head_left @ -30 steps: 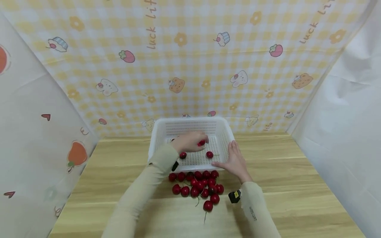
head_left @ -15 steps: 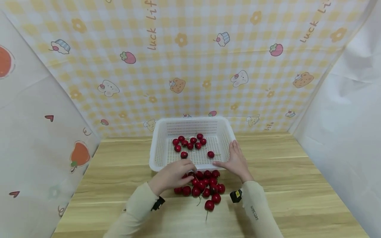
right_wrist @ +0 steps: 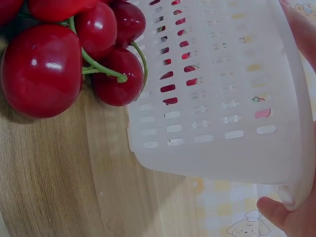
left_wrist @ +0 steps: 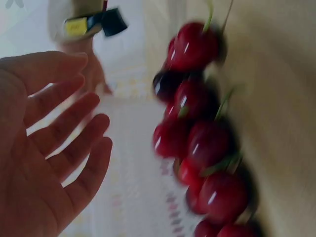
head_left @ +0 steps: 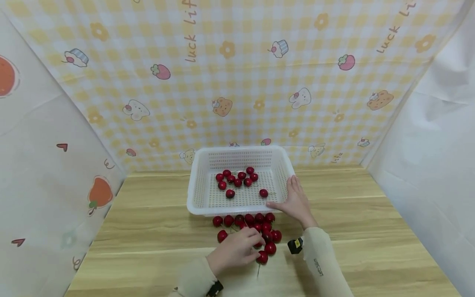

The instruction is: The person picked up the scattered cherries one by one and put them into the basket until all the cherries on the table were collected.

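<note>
A white perforated plastic basket [head_left: 222,210] stands on the wooden table, with several red cherries [head_left: 230,194] scattered inside. Its front right corner is held by my right hand [head_left: 295,206], thumb at the front rim and fingers along the right side. In front of the basket lies a cluster of cherries [head_left: 270,248], some with green stems. My left hand [head_left: 237,249] hovers over the near left part of this cluster, covering some of it, fingertips close to a front cherry [head_left: 262,258]. In the left wrist view, its loosely bent fingers [left_wrist: 94,170] are spread and hold nothing.
Behind the basket rises a yellow checked cloth backdrop [head_left: 256,82] with cartoon prints. White sheets [head_left: 438,152] bound the table on both sides. A black wrist device [head_left: 295,246] sits by the right sleeve. Bare wood [head_left: 156,214] shows left of the basket.
My left hand has left the inside of the basket, where a cherry was at its fingers, and moved toward me over the cluster, then rightward. The right hand has stayed at the basket corner.
</note>
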`<act>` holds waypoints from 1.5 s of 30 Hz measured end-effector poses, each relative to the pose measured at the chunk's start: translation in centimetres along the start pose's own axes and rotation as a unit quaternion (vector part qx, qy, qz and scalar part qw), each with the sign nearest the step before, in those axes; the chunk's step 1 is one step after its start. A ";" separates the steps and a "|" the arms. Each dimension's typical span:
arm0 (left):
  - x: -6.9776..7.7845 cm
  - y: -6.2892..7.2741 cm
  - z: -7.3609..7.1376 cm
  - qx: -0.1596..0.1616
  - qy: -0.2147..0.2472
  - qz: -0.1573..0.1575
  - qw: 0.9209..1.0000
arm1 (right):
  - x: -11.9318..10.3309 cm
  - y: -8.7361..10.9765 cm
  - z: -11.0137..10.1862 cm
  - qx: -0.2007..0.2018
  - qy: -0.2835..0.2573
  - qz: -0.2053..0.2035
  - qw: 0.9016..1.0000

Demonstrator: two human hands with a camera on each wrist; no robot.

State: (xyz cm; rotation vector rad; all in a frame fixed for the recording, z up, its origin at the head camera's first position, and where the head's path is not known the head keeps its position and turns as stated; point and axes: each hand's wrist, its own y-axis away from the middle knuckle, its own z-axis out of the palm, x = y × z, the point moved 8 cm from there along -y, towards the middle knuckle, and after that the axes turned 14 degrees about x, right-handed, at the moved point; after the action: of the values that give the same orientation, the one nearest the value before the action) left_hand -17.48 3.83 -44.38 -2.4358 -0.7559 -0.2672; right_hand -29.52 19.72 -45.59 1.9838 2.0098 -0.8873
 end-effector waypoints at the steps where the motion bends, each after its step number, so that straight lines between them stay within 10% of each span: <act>1: 0.1 0.1 0.6 -0.002 -0.004 0.001 1.000 | 0.0 0.0 0.0 0.000 0.000 0.000 1.000; 17: -0.3 0.9 5.1 -0.054 0.026 -0.063 0.996 | 0.1 0.1 -0.1 0.002 0.006 -0.003 1.000; 32: -0.2 0.2 5.8 -0.020 0.036 -0.044 0.998 | -0.2 0.1 -0.3 0.007 0.004 -0.002 1.000; 45: -0.5 0.3 6.8 -0.064 0.014 -0.056 0.996 | 0.0 0.2 -0.1 -0.003 0.005 0.006 1.000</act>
State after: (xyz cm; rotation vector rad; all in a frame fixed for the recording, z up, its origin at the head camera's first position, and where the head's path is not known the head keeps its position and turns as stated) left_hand -17.56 7.29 -50.20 -2.5078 -0.8879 -0.4045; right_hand -29.35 19.73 -45.55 1.9994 2.0024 -0.8695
